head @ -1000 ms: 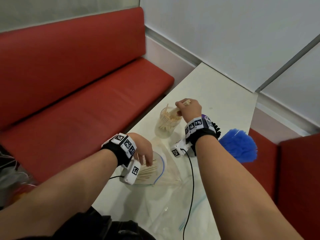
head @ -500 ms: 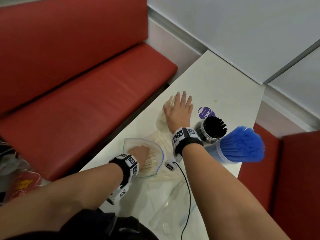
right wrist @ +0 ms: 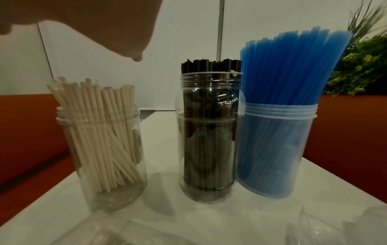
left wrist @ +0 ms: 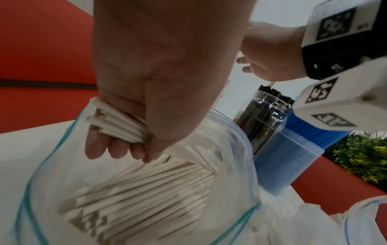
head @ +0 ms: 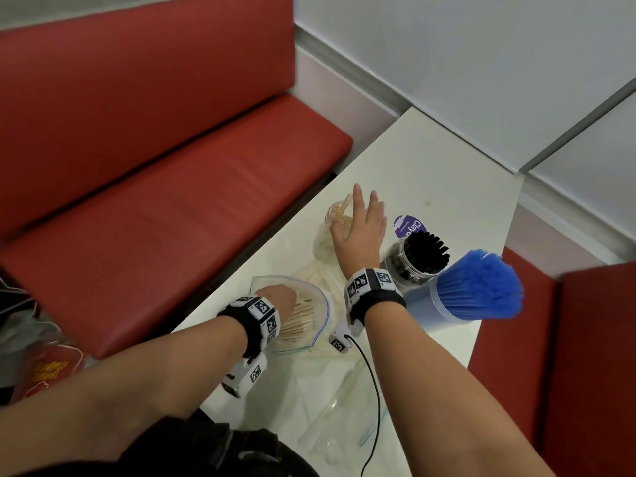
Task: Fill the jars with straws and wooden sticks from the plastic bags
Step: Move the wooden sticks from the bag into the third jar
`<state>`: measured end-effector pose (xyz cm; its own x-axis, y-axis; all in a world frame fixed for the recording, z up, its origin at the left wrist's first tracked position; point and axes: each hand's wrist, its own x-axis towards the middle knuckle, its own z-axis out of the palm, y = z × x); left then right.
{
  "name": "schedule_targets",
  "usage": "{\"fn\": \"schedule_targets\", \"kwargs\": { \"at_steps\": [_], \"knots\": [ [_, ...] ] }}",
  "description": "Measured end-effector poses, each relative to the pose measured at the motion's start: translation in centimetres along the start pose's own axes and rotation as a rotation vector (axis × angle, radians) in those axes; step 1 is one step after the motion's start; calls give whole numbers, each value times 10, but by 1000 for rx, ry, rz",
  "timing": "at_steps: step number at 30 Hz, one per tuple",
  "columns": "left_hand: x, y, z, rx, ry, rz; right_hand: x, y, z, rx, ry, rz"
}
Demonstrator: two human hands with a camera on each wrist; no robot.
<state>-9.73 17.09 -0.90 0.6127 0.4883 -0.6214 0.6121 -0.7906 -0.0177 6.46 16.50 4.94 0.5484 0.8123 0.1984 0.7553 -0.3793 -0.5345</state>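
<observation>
- Fingers (left wrist: 117,149) of the left hand (head: 277,297) curl around a bundle of white sticks (left wrist: 117,122), deep inside the mouth of a clear plastic bag (left wrist: 31,190) with a teal zip edge.
- More white sticks (left wrist: 142,185) lie loose in the bottom of that bag, fanned out under the fist.
- Straight, spread fingers (head: 358,197) of the right hand (head: 361,228) hover flat just over the top of the left-most jar (right wrist: 100,149), holding nothing (whether the palm touches the stick tips cannot be told).
- That clear jar holds white sticks (right wrist: 96,116) standing on end, some leaning, with their tips above the rim.
- Just to its right stands a clear jar (right wrist: 209,140) packed with black straws (right wrist: 209,63).
- Touching that one on its right is a frosted blue-tinted jar (right wrist: 276,140) crammed with tall blue straws (right wrist: 293,66) that fan out well above the rim.
- A purple label (head: 409,227) lies flat on the table beyond the black jar.
- Empty clear bags (head: 330,425) lie crumpled on the white table (head: 447,166) near the person's body, one with a blue zip edge.
- Both wrists wear black bands with white marker blocks, and a thin black cable (head: 373,390) trails from the right one.
- A red bench (head: 172,201) runs along the left of the table, and a green plant (right wrist: 360,66) shows behind the blue straws.
</observation>
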Motion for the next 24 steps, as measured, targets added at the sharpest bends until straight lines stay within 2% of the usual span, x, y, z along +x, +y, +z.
{"fn": "schedule_targets", "kwargs": {
  "at_steps": [2,5,8,10,13,18,21,24],
  "knots": [
    [-4,0,-4,26,-21,-2,-12,-5,-5,139,-14,-89],
    [-17,5,-22,108,-64,-26,-43,-17,-3,214,-280,-104],
    [-30,6,-45,153,-14,-37,-84,-17,6,212,-558,-54],
    [-39,6,-62,127,-26,-32,-106,-14,14,153,-661,-3],
    [-58,13,-88,140,61,-60,-124,-15,24,175,-596,73],
    [-94,28,-133,148,240,24,-116,-29,13,369,-421,284],
    [-106,27,-165,28,436,135,-107,-37,-1,551,-275,344],
    [-110,30,-174,-10,729,216,-98,-42,-14,567,-158,276]
  ]
}}
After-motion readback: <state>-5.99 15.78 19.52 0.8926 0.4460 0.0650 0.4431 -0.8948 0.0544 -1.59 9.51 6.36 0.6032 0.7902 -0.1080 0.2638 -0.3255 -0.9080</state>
